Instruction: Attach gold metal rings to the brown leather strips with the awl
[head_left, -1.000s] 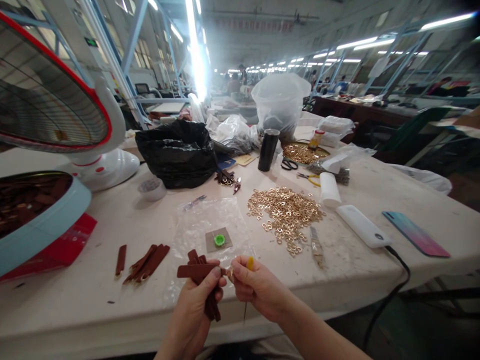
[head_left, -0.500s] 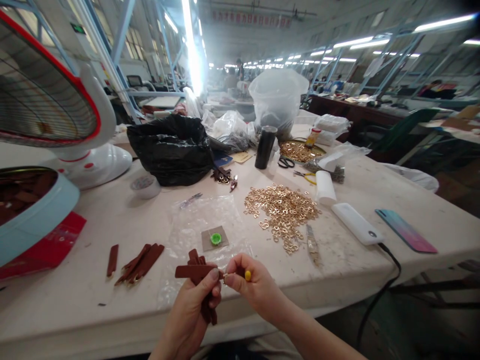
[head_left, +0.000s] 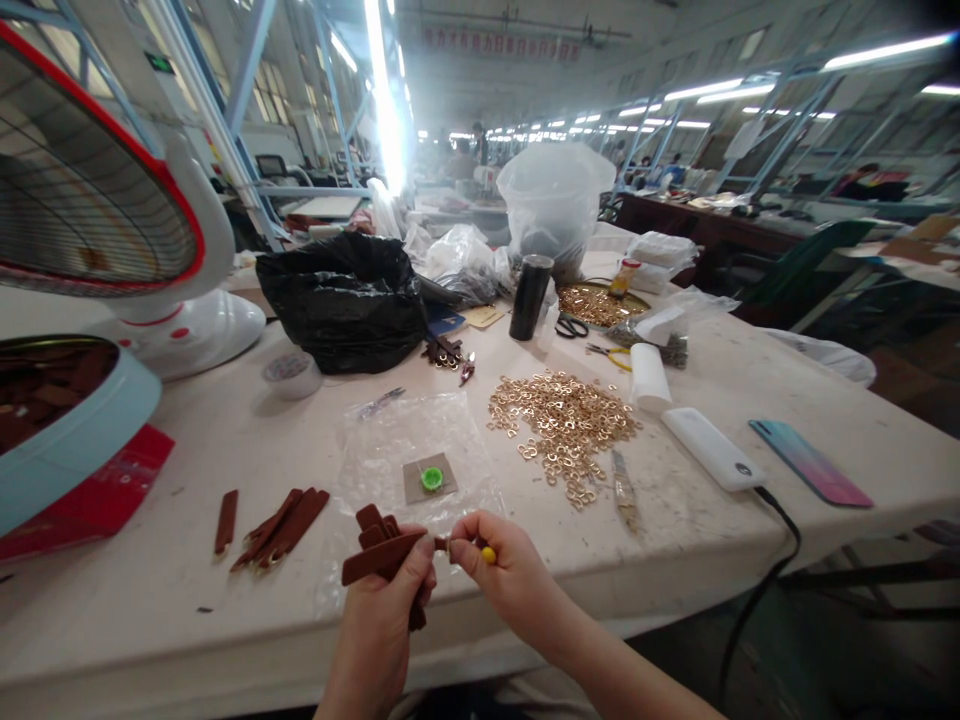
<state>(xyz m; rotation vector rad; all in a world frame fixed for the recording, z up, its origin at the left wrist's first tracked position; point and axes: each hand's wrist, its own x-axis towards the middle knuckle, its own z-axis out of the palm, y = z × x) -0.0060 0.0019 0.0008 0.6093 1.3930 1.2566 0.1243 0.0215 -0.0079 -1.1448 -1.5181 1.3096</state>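
My left hand [head_left: 386, 615] is closed around several brown leather straps [head_left: 379, 560], which fan out past the thumb. One strap lies across the thumb, its narrow end pointing right. At that end my right hand [head_left: 514, 570] pinches with thumb and forefinger; a small gold ring seems to be there, mostly hidden. A yellow-tipped tool [head_left: 489, 555] pokes out of the right fingers, the rest of it covered. Just beyond the hands, a small green cap [head_left: 432, 479] rests on a grey square over a clear plastic sheet [head_left: 367, 440].
Finished-looking straps with gold ends [head_left: 292, 530] lie at left, beside a round tin [head_left: 97, 440] of brown pieces. Gold rings [head_left: 566, 420] are heaped centre right. A white power bank [head_left: 712, 450], a phone [head_left: 810, 462], a black bag [head_left: 341, 305] and a fan [head_left: 180, 250] surround them.
The strap across my left thumb has tilted, its left end dropping lower. Both hands have shifted slightly left, with the right fingers still pinched at the strap's end.
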